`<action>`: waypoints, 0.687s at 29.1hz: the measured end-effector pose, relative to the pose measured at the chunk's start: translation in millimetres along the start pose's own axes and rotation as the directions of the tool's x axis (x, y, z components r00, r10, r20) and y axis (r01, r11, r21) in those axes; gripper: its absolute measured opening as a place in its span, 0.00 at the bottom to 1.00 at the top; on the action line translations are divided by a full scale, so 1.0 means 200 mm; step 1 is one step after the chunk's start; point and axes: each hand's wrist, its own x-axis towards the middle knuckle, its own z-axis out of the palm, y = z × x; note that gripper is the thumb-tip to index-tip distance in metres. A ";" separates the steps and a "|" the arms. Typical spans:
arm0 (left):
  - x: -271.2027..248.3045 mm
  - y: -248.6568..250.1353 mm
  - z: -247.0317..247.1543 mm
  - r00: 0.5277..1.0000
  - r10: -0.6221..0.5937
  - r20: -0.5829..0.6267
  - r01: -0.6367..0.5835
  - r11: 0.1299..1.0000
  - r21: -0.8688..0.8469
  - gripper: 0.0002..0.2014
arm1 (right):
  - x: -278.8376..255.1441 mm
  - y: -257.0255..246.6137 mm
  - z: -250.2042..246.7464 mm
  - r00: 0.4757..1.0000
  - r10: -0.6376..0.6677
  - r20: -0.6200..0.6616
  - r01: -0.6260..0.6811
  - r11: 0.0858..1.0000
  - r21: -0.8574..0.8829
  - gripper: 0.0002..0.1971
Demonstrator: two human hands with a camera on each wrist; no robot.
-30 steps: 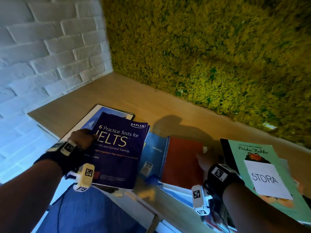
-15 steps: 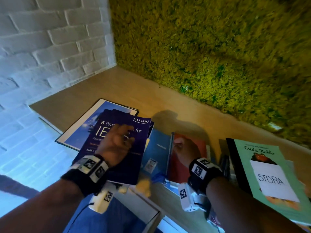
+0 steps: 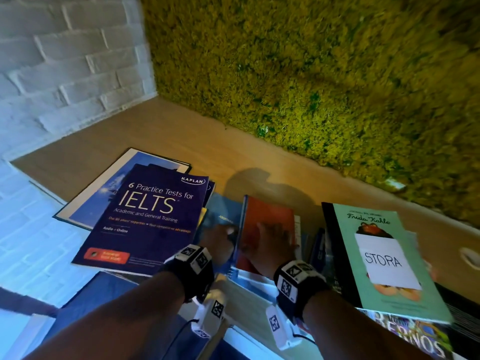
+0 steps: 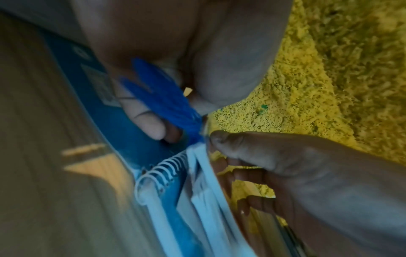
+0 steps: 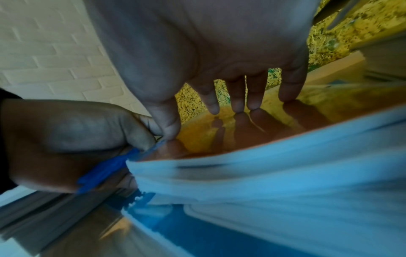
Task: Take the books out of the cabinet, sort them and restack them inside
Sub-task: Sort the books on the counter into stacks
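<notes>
Head overhead; wrists close, facing fingers (image 5: 238, 97)

A green moss wall (image 3: 311, 74) meets a white brick wall (image 3: 65, 61) above the wooden surface (image 3: 181, 131).

We see a matt wood-grain table (image 3: 166, 131), a rough painted brick wall (image 3: 65, 63), a fuzzy moss panel (image 3: 311, 74), a glossy orange book (image 3: 267, 219) mirroring fingers (image 5: 238, 97), and a wire-bound blue notebook (image 4: 136, 139).

Two hands: left hand (image 3: 217, 245), right hand (image 3: 272, 245). One purple IELTS book (image 3: 148, 216), one orange book (image 3: 267, 214), one blue spiral notebook (image 3: 220, 216), one green Frida Kahlo book (image 3: 374, 229), one white "STORA" note (image 3: 384, 261). Books beneath cannot be counted.
</notes>
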 end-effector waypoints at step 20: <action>-0.09 0.14 0.18 1.000 -0.002 0.009 -0.001 0.947 0.322 0.23 | 0.02 -0.06 -0.19 0.990 -0.143 0.019 0.140 0.984 0.110 0.09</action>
